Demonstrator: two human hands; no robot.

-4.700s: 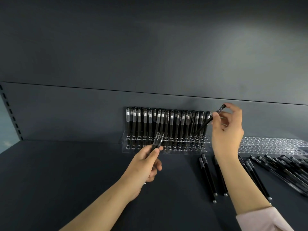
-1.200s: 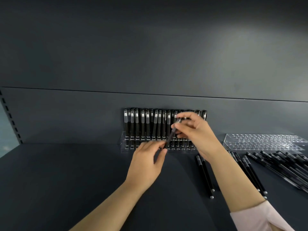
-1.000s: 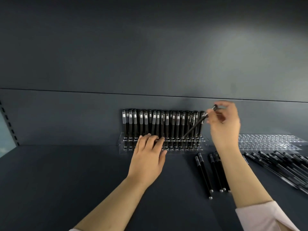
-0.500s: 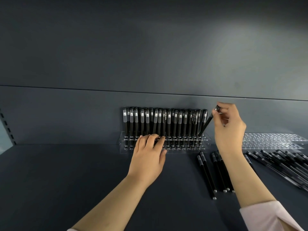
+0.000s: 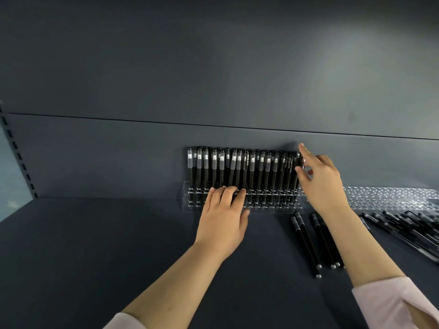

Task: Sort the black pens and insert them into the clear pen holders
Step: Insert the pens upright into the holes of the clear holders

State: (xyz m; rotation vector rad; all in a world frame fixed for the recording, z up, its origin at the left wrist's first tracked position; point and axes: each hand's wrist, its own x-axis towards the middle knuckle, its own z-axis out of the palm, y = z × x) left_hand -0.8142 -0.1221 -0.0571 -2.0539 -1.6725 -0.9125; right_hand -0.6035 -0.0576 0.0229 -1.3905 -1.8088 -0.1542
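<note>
Nearest, a pale pink sleeve (image 5: 392, 302) was seen on the right forearm. Further in, a few loose black pens (image 5: 308, 243) were laid side by side on the dark shelf (image 5: 95, 245), and a heap of pens (image 5: 408, 226) was spread to their right. The left grip (image 5: 223, 219) was held apart, its straight fingers (image 5: 228, 193) laid flat on the front edge of the filled clear pen holder (image 5: 268, 205). Beyond, a row of capped pens (image 5: 237, 169) was stood upright in that holder against the back panel (image 5: 118, 157). The right grip (image 5: 320, 181) was clamped on the end pen (image 5: 299, 160) at the row's right, pinched near its top between thumb and forefinger and kept nearly upright. Whether its lower end was seated in a hole could not be told. An empty clear holder (image 5: 389, 198) was set just to the right.
</note>
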